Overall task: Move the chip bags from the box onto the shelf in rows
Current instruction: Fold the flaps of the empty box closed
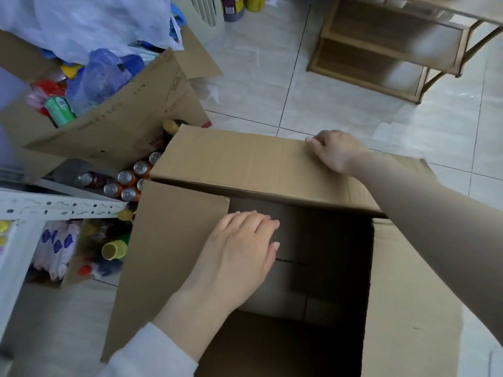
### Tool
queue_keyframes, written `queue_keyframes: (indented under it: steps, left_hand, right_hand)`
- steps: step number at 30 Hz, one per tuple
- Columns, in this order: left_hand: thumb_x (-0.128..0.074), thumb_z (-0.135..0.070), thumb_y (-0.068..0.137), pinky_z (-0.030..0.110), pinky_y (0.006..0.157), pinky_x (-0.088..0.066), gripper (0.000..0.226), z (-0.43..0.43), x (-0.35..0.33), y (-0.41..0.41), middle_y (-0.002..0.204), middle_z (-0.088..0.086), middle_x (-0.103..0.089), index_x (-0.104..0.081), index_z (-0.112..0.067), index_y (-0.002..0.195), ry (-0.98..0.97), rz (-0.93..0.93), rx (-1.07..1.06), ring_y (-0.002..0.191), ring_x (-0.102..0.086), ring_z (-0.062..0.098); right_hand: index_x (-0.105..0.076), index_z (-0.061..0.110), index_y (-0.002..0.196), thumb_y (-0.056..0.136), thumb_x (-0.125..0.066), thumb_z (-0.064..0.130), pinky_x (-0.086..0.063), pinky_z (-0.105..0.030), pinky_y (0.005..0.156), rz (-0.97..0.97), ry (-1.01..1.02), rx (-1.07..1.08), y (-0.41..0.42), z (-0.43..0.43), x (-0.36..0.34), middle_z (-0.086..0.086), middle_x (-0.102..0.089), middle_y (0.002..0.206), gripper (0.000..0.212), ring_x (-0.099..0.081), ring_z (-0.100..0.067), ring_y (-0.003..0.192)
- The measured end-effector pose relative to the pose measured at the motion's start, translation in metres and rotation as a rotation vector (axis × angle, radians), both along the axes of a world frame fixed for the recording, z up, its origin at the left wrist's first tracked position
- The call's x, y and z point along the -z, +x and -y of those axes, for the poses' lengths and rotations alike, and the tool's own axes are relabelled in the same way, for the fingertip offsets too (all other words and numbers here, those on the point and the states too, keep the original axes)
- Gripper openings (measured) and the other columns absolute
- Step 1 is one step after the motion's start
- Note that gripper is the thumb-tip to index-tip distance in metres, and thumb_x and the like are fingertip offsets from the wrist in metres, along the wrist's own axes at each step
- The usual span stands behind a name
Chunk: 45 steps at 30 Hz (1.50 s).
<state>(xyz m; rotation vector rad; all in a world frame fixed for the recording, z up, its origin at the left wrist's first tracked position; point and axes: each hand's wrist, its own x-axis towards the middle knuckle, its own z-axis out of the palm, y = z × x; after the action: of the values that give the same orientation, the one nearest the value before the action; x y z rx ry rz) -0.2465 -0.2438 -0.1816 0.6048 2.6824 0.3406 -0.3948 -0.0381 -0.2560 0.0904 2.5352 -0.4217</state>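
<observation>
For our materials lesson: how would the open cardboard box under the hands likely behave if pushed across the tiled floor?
The box probably slides easily: no contents show inside, and the floor is smooth tile. Its far flap, thin and creased, would likely fold if pushed. Wide-based, it seems unlikely to tip.

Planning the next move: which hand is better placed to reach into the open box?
Left. The left hand lies flat on the side flap, fingertips over the open box; the right hand grips the far flap at its edge.
</observation>
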Motion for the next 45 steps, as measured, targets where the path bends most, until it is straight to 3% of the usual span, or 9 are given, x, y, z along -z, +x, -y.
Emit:
queue_keyframes:
  steps: [6, 15, 21, 25, 29, 31, 35, 39, 45]
  left_hand:
    - [-0.061, -0.028, 0.083, 0.034, 0.087, -0.049, 0.031, 0.002, -0.039, 0.016, 0.104, 0.001, -0.069, -0.066, -0.015, 0.110, 0.034, 0.020, -0.068, 0.100, -0.065, 0.019]
    - [-0.034, -0.036, 0.098, 0.020, 0.105, -0.022, 0.042, 0.015, -0.090, 0.080, 0.139, -0.011, -0.042, -0.036, -0.027, 0.139, 0.091, 0.047, -0.119, 0.129, -0.035, 0.006]
    - [-0.033, -0.036, 0.099, 0.021, 0.108, -0.020, 0.042, 0.020, -0.070, 0.155, 0.141, -0.009, -0.041, -0.035, -0.027, 0.140, 0.041, 0.080, -0.220, 0.131, -0.033, 0.007]
    - [-0.036, -0.033, 0.098, 0.021, 0.108, -0.018, 0.041, 0.016, -0.052, 0.212, 0.144, -0.009, -0.036, -0.038, -0.026, 0.138, 0.097, 0.067, -0.341, 0.132, -0.030, 0.008]
    - [-0.044, -0.030, 0.095, 0.030, 0.110, -0.028, 0.049, 0.013, -0.027, 0.288, 0.153, -0.005, -0.018, -0.032, -0.023, 0.142, 0.385, 0.169, -0.761, 0.137, -0.024, 0.011]
    - [-0.050, -0.032, 0.093, 0.029, 0.114, -0.016, 0.069, 0.009, -0.005, 0.318, 0.155, -0.001, -0.001, -0.012, -0.018, 0.148, 0.505, 0.228, -1.141, 0.142, -0.007, 0.012]
    - [-0.041, -0.042, 0.097, 0.014, 0.104, -0.030, 0.065, -0.004, 0.040, 0.344, 0.132, -0.007, -0.055, -0.004, -0.021, 0.146, 0.857, 0.612, -1.838, 0.125, -0.042, 0.013]
    - [-0.031, -0.063, 0.089, 0.034, 0.092, -0.044, 0.076, -0.016, 0.067, 0.340, 0.142, 0.016, -0.039, -0.020, -0.015, 0.147, 1.170, 0.908, -1.976, 0.114, -0.052, 0.030]
    - [-0.032, -0.055, 0.093, 0.029, 0.068, -0.050, 0.052, -0.016, 0.012, 0.355, 0.107, 0.017, -0.052, -0.036, -0.017, 0.129, 1.146, 0.733, -1.978, 0.079, -0.060, 0.024]
  right_hand:
    - [-0.047, 0.013, 0.130, 0.097, -0.029, 0.045, -0.038, -0.045, 0.097, -0.234, 0.043, -0.106, 0.001, -0.006, -0.084, -0.015, -0.049, 0.130, 0.049, -0.047, -0.035, 0.117]
    - [-0.044, 0.014, 0.132, 0.097, -0.033, 0.041, -0.032, -0.044, 0.098, -0.434, 0.118, -0.258, 0.107, 0.005, -0.178, -0.013, -0.049, 0.126, 0.046, -0.045, -0.033, 0.118]
    - [-0.047, 0.012, 0.129, 0.091, -0.031, 0.045, -0.033, -0.042, 0.097, -0.351, 0.040, -0.321, 0.218, 0.019, -0.170, -0.011, -0.052, 0.122, 0.053, -0.049, -0.033, 0.113]
    - [-0.021, 0.015, 0.146, 0.095, -0.028, 0.049, -0.020, -0.039, 0.111, -0.138, 0.078, -0.447, 0.276, 0.020, -0.121, -0.004, -0.021, 0.153, 0.061, -0.020, -0.023, 0.140]
    - [-0.010, 0.016, 0.149, 0.096, -0.025, 0.048, -0.008, -0.042, 0.115, -0.038, 0.095, -0.428, 0.294, 0.010, -0.079, 0.005, 0.005, 0.156, 0.063, 0.005, -0.013, 0.143]
    - [-0.009, 0.017, 0.149, 0.097, -0.025, 0.047, -0.006, -0.044, 0.115, -0.013, 0.060, -0.375, 0.294, 0.013, -0.065, 0.005, 0.006, 0.156, 0.062, 0.006, -0.014, 0.143]
    - [-0.010, 0.018, 0.148, 0.096, -0.022, 0.048, -0.003, -0.050, 0.113, -0.027, -0.007, -0.327, 0.291, 0.020, -0.049, 0.004, 0.003, 0.157, 0.062, 0.006, -0.017, 0.143]
    - [-0.016, 0.020, 0.148, 0.094, -0.018, 0.052, -0.003, -0.052, 0.113, -0.020, -0.011, -0.356, 0.286, 0.014, -0.045, 0.004, 0.003, 0.157, 0.063, 0.007, -0.017, 0.143]
    - [-0.015, 0.025, 0.148, 0.094, -0.017, 0.054, -0.005, -0.048, 0.115, 0.074, -0.044, -0.309, 0.277, 0.018, -0.063, 0.003, -0.001, 0.157, 0.061, 0.003, -0.016, 0.143]
